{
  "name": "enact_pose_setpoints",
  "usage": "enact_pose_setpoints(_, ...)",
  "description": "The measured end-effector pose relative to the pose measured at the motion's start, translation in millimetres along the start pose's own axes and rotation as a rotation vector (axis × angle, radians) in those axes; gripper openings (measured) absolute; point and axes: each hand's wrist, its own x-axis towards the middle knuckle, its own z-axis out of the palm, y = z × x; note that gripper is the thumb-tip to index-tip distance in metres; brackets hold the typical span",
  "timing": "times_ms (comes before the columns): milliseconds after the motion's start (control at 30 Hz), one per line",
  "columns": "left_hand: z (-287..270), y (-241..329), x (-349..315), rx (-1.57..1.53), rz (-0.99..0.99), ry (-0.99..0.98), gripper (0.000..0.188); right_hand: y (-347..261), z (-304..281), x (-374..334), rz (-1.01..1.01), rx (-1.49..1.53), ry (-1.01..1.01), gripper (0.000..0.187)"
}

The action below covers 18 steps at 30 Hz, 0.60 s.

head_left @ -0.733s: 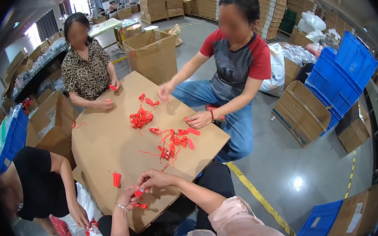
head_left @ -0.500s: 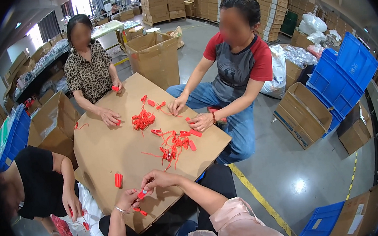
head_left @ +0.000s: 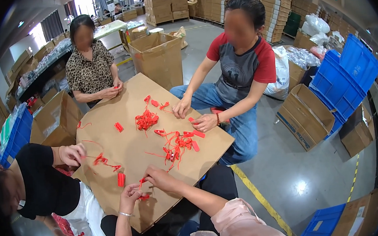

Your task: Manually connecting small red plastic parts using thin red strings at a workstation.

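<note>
Hands, red pc btwn (small)

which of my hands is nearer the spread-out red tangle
Right: the right hand is below and left of the red tangle; the left hand sits lower and farther left.

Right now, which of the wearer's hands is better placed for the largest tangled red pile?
Probably the right hand: it's nearer that red pile; the left hand is farther. Both seem busy with a red piece.
</note>
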Motion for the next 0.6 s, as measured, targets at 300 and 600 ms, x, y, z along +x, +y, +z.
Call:
enact_pose_setpoints(300, 1.5, 10.8, -6.4, -0.459, -0.121, -0.026, 0.013, 6.8, 4.4, 4.1, 0.517, 1.395, -0.01, 0.017)
enact_pose_setpoints(600, -5.5, 10.8, 3.4, -0.466, -0.142, 0.124, 0.01, -3.1, -1.8, 10.0, 0.004, 0.225, -0.202, 0.01)
